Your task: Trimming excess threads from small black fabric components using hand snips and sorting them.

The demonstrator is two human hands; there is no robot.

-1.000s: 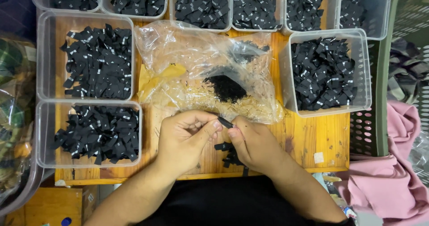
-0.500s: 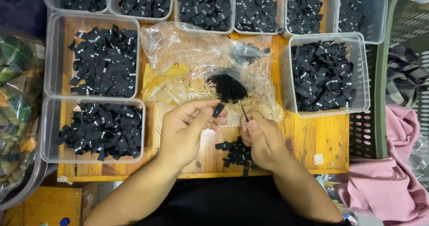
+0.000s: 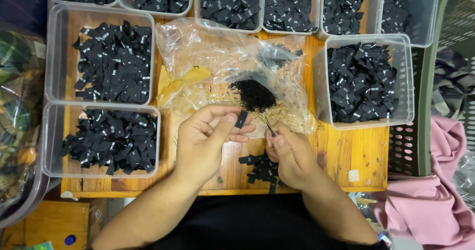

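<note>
The wooden tabletop (image 3: pixel 346 151) carries clear plastic bins (image 3: pixel 368 79) of black fabric labels around a crumpled clear bag (image 3: pixel 217 62) with a dark heap of trimmings on it. Just below the bag, the left hand (image 3: pixel 205 136) pinches one small black label (image 3: pixel 241 119) between thumb and fingers, while the right hand (image 3: pixel 289 153) is closed on a thin pointed tool (image 3: pixel 269 126). Working well here probably means holding the label taut over the bag, so the scraps fall there.

The hands cover part of the loose label pile (image 3: pixel 257 167); the top tubs (image 3: pixel 230 2) are cut off.
</note>
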